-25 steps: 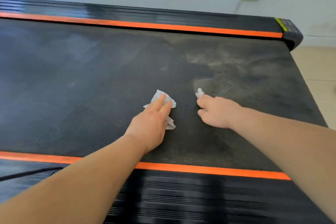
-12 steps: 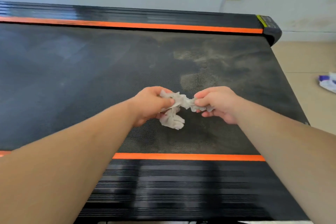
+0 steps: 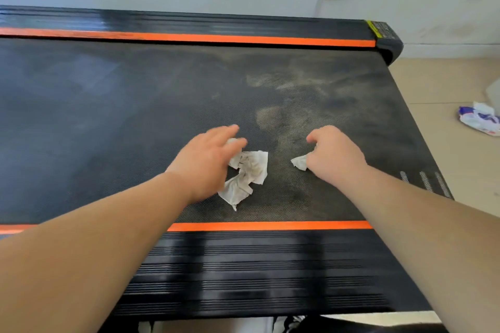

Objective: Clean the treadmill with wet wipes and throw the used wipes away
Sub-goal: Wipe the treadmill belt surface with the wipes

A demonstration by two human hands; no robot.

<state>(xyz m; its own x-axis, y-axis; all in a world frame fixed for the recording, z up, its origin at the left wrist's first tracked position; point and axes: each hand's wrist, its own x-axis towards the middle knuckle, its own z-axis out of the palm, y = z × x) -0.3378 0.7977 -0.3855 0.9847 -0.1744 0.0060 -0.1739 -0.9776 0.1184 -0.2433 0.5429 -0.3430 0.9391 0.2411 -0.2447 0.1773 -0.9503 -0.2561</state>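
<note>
I see both forearms stretched out over the treadmill belt. The left hand lies palm down, fingers fairly straight and blurred, their tips touching the top of a crumpled wipe. The right hand is curled, pinching a small wipe scrap. The crumpled wipe is white with brownish-grey smears and lies on the belt between the hands. The small wipe scrap pokes out toward it, apart from it.
</note>
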